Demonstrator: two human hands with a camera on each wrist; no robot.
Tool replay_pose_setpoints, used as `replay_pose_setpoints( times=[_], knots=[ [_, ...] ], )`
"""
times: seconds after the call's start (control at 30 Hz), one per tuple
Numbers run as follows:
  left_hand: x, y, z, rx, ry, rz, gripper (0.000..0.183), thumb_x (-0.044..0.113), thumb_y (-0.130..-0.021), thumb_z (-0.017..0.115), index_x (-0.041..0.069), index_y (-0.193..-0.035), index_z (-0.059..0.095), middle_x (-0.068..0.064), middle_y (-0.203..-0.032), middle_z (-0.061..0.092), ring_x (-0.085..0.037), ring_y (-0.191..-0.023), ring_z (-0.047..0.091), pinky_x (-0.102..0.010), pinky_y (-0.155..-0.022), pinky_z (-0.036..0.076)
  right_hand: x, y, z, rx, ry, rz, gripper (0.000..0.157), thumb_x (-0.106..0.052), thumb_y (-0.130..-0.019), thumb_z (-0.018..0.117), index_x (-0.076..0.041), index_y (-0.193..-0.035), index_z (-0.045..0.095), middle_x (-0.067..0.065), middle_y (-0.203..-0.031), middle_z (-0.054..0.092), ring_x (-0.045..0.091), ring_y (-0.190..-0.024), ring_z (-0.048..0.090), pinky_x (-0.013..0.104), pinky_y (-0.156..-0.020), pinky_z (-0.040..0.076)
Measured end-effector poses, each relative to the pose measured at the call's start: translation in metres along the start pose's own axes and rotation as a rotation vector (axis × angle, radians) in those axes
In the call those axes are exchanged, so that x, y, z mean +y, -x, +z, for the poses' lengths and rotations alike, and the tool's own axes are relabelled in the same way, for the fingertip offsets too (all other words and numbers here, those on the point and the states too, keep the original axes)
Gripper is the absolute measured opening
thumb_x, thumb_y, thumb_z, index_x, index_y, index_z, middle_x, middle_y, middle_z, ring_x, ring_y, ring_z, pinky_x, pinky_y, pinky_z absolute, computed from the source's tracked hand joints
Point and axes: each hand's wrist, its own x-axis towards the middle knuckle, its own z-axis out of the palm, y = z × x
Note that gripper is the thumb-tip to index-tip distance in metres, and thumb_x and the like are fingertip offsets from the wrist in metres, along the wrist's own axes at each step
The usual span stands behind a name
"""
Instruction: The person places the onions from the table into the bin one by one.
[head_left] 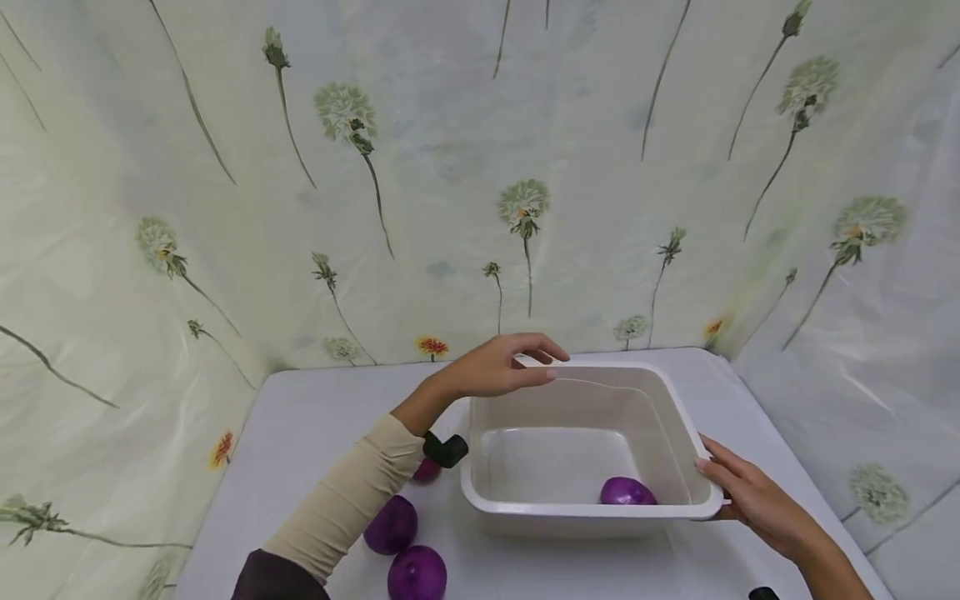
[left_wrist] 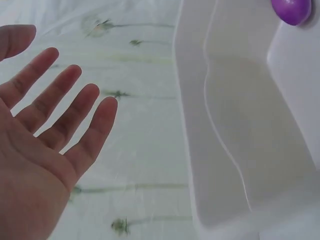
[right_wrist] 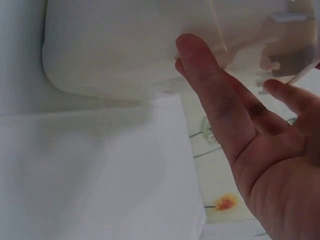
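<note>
A white plastic basin (head_left: pixel 585 508) stands on the table, its inside facing me. One glossy purple round thing, like a red onion (head_left: pixel 627 492), lies in it near the front right. My right hand (head_left: pixel 757 500) grips the basin's right rim, thumb on top and fingers beneath; in the right wrist view its fingers (right_wrist: pixel 215 100) lie against the outer wall. Above the basin's far left corner hovers my left hand (head_left: pixel 506 367), holding nothing. The left wrist view shows its fingers (left_wrist: pixel 65 110) spread, apart from the basin (left_wrist: pixel 187 125).
Left of the basin lie two more purple onion-like things (head_left: pixel 391 525) (head_left: pixel 417 573). A reddish one (head_left: pixel 427 472) is partly hidden by the left wrist's black camera (head_left: pixel 446 450). White cloth covers the table (head_left: pixel 315 433); a flowered plastic curtain (head_left: pixel 450 208) surrounds it.
</note>
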Motion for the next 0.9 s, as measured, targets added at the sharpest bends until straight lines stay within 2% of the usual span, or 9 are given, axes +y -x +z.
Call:
replay_pose_setpoints(
  times=[0.07,0.13,0.23,0.3,0.4,0.53,0.67,0.83,0.9],
  knots=[
    [-0.002,0.022,-0.008,0.062,-0.007,-0.003,0.032,0.025,-0.102,0.059,0.016,-0.132,0.061,-0.002,-0.135,0.061,-0.016,-0.125,0.058,-0.032,-0.099,0.053,0.0,0.0,0.0,0.003,0.005,-0.002,0.07,-0.038,-0.108,0.042,-0.011,-0.161,0.006,0.034,-0.155,0.027,0.031,-0.108,0.066,0.048,-0.081,0.06],
    [-0.006,0.046,-0.013,0.115,-0.026,-0.031,0.032,0.025,-0.101,0.059,0.015,-0.131,0.061,-0.002,-0.134,0.061,-0.018,-0.125,0.057,-0.035,-0.099,0.053,0.0,-0.001,0.0,-0.014,0.005,-0.007,0.069,-0.037,-0.108,0.041,-0.011,-0.161,0.006,0.028,-0.151,0.037,0.03,-0.108,0.066,0.048,-0.082,0.06],
    [-0.018,0.082,-0.016,0.173,-0.059,-0.101,0.033,0.026,-0.101,0.06,0.014,-0.132,0.061,-0.002,-0.133,0.061,-0.021,-0.127,0.056,-0.04,-0.099,0.053,0.001,-0.001,0.0,-0.051,-0.008,-0.018,0.069,-0.036,-0.109,0.04,-0.009,-0.16,0.003,0.008,-0.14,0.052,0.027,-0.107,0.067,0.046,-0.083,0.06],
    [-0.027,0.102,-0.016,0.207,-0.064,-0.154,0.033,0.027,-0.101,0.06,0.016,-0.132,0.061,-0.001,-0.135,0.061,-0.022,-0.128,0.055,-0.042,-0.1,0.052,0.002,0.0,-0.001,-0.062,-0.02,-0.022,0.069,-0.035,-0.109,0.04,-0.009,-0.16,0.003,-0.007,-0.13,0.055,0.025,-0.106,0.067,0.045,-0.084,0.06],
    [-0.042,0.127,-0.016,0.255,-0.063,-0.209,0.034,0.028,-0.1,0.061,0.017,-0.132,0.061,-0.001,-0.137,0.06,-0.026,-0.13,0.054,-0.045,-0.101,0.051,0.001,0.001,-0.003,-0.047,-0.025,-0.026,0.068,-0.035,-0.109,0.04,-0.009,-0.16,0.003,-0.02,-0.12,0.055,0.023,-0.104,0.068,0.044,-0.083,0.06],
    [-0.062,0.163,-0.012,0.304,-0.037,-0.276,0.034,0.028,-0.099,0.063,0.018,-0.132,0.061,-0.004,-0.137,0.061,-0.028,-0.13,0.054,-0.044,-0.101,0.051,0.001,0.001,-0.003,-0.039,-0.025,-0.023,0.068,-0.036,-0.109,0.04,-0.011,-0.161,0.004,-0.022,-0.117,0.056,0.023,-0.102,0.069,0.045,-0.082,0.06],
    [-0.085,0.198,0.0,0.352,0.035,-0.349,0.035,0.027,-0.098,0.065,0.02,-0.132,0.06,-0.005,-0.137,0.06,-0.03,-0.128,0.055,-0.047,-0.104,0.049,0.002,0.002,-0.004,-0.058,-0.039,-0.032,0.067,-0.034,-0.109,0.039,-0.012,-0.161,0.003,-0.023,-0.117,0.057,0.021,-0.101,0.07,0.045,-0.082,0.06],
    [-0.11,0.23,0.018,0.384,0.081,-0.417,0.039,0.027,-0.096,0.067,0.015,-0.133,0.059,-0.013,-0.138,0.059,-0.039,-0.131,0.052,-0.057,-0.107,0.043,0.002,0.002,-0.004,-0.058,-0.04,-0.037,0.066,-0.033,-0.109,0.038,-0.011,-0.161,0.003,-0.025,-0.116,0.057,0.021,-0.101,0.07,0.046,-0.082,0.061],
    [-0.118,0.24,0.024,0.395,0.057,-0.43,0.042,0.027,-0.096,0.068,0.009,-0.133,0.058,-0.016,-0.138,0.058,-0.041,-0.13,0.051,-0.06,-0.107,0.042,0.001,0.0,-0.003,-0.055,-0.037,-0.032,0.066,-0.034,-0.109,0.038,-0.012,-0.161,0.004,-0.026,-0.115,0.056,0.021,-0.101,0.07,0.046,-0.081,0.061]
  ],
)
